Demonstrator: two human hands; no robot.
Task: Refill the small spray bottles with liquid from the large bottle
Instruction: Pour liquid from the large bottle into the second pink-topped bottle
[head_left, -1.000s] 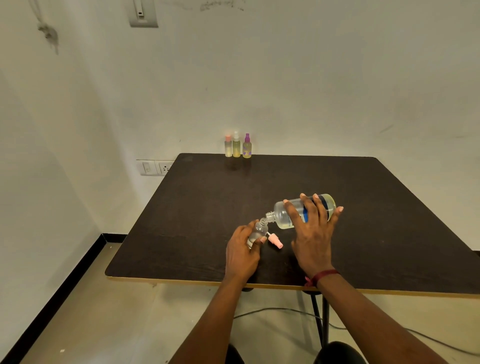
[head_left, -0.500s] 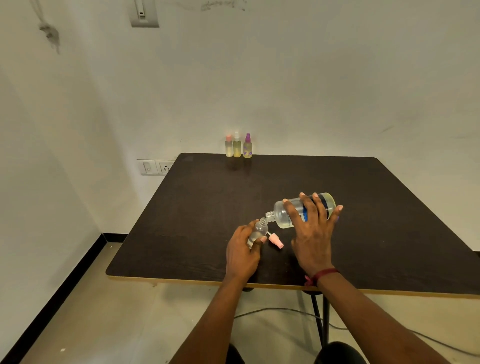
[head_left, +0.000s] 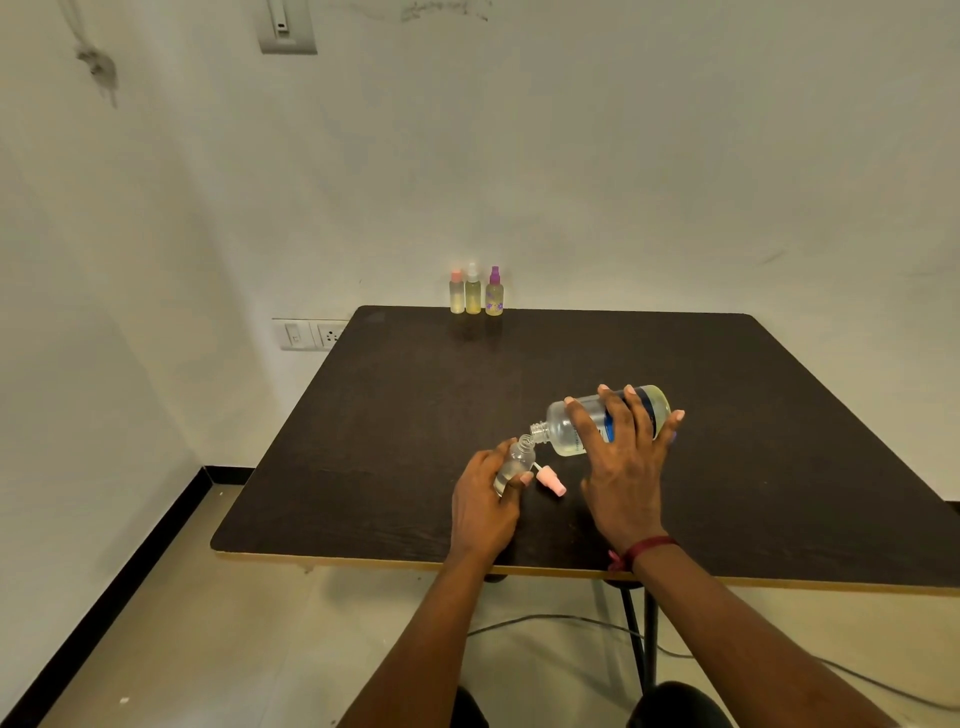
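Left grip (head_left: 483, 501) holds small bottle (head_left: 521, 457), base hidden; right grip (head_left: 623, 475) holds large bottle (head_left: 563, 431).

Holds large bottle (head_left: 563, 434) near-horizontal in right grip (head_left: 623, 467), fingers spread over the blue label, open neck pointing left and slightly down. Holds small spray bottle (head_left: 519, 457) tilted in left grip (head_left: 480, 499), open mouth right at the large bottle's neck; contact between the two not discernible. Shows pink spray cap (head_left: 551, 480) lying on the dark surface (head_left: 415, 415) between both grips, just beside the small spray bottle. Shows three more bottles upright in a row at the far edge: pink-capped bottle (head_left: 456, 292), white-capped bottle (head_left: 472, 290), purple-capped bottle (head_left: 494, 292), each with yellowish liquid. Shows red band (head_left: 649, 545) on the right wrist.
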